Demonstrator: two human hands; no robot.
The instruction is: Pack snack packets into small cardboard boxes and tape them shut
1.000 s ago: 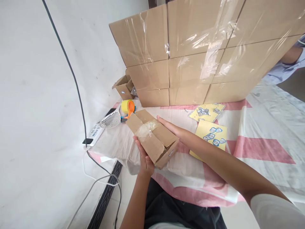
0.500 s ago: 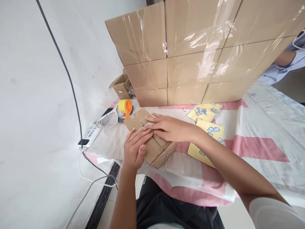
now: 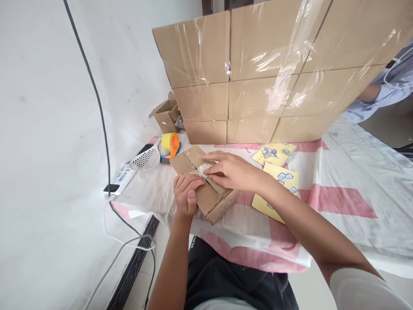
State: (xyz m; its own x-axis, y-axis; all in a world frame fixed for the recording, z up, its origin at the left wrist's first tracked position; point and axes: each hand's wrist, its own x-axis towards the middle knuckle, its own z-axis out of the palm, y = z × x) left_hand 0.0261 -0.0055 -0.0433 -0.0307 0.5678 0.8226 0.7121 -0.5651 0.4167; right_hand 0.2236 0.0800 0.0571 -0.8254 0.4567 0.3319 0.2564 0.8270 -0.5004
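**Cardboard carton pressed shut under two hands**

Cardboard, thin and light by the look of it: the small carton [image 3: 206,189] lies on the pink-and-white cloth [image 3: 338,189] at the table's near edge, in front of the wrapped stack of boxes [image 3: 258,73]; its flaps would likely flex under pressure, so the stiffer corners and long edges seem the safest grip. The left hand [image 3: 185,193] lies on the near flap, fingers together and flat; the right hand [image 3: 232,172] rests across the seam, fingertips close together on a clear plastic wrapping showing there. The carton's contents are hidden; whether the right fingers pinch the plastic or only press it is unclear. A tape dispenser [image 3: 171,144] and yellow sheets [image 3: 284,181] lie nearby.
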